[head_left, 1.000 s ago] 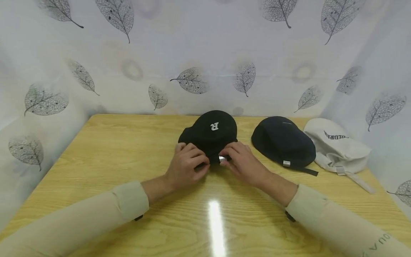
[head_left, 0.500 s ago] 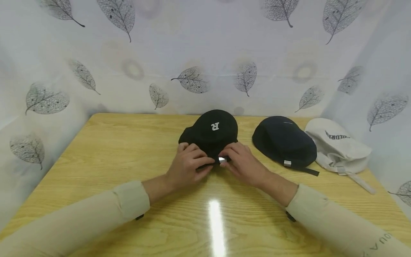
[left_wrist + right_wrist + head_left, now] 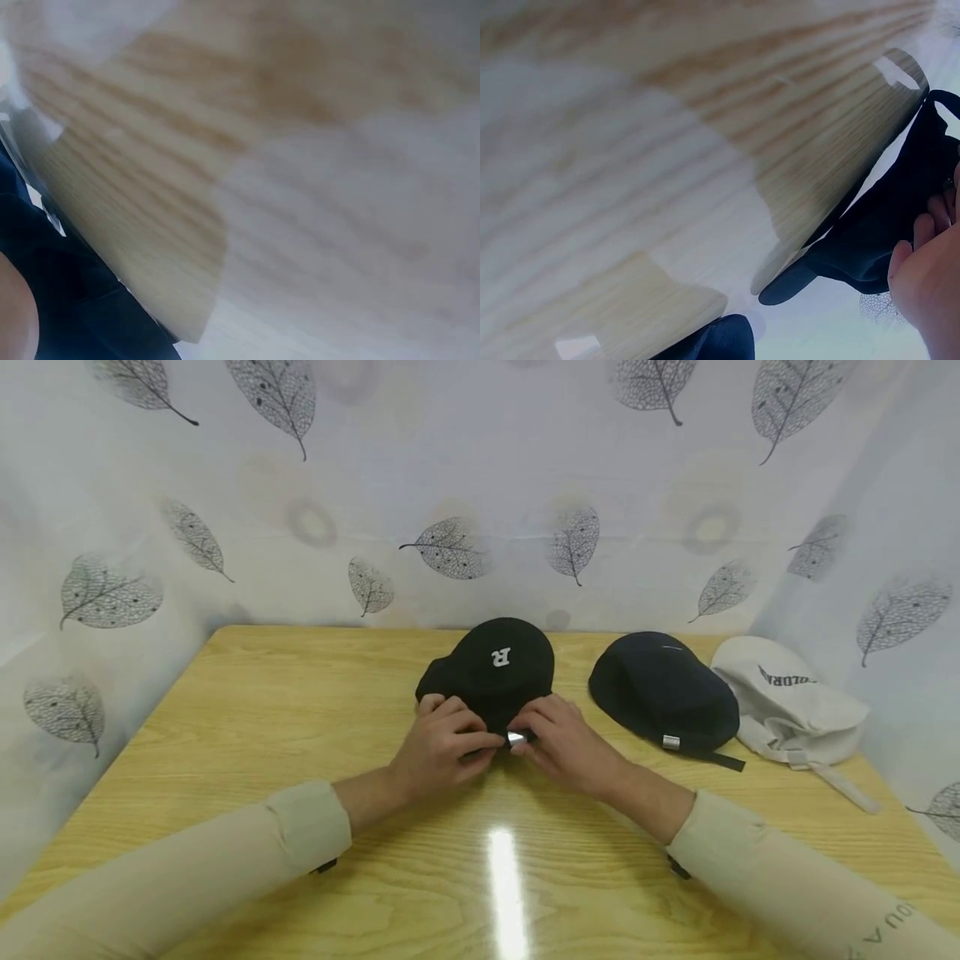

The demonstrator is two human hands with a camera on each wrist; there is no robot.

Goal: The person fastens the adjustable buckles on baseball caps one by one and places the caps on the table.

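Observation:
A black cap (image 3: 491,681) with a white letter R on its front stands at the middle of the table's far part. My left hand (image 3: 442,745) holds the cap's near left edge, thumb and index finger pinching at the strap beside a silver buckle (image 3: 517,738). From the other side, my right hand (image 3: 566,745) grips the strap at that buckle, fingertips right against the metal. The strap itself is mostly hidden by the fingers. In the right wrist view, curled fingers of my right hand (image 3: 934,262) lie against the dark cap cloth (image 3: 877,232).
Right of the hands lies a navy cap (image 3: 652,693) with a silver buckle and loose strap end. Behind it on the right, a white cap (image 3: 787,693) overlaps it. The wooden table (image 3: 262,710) ends at a leaf-patterned curtain (image 3: 495,460) behind.
The silver buckle has shifted slightly down towards me. My left fingertips have moved a little to the right, up to the buckle. The navy and white caps stay put.

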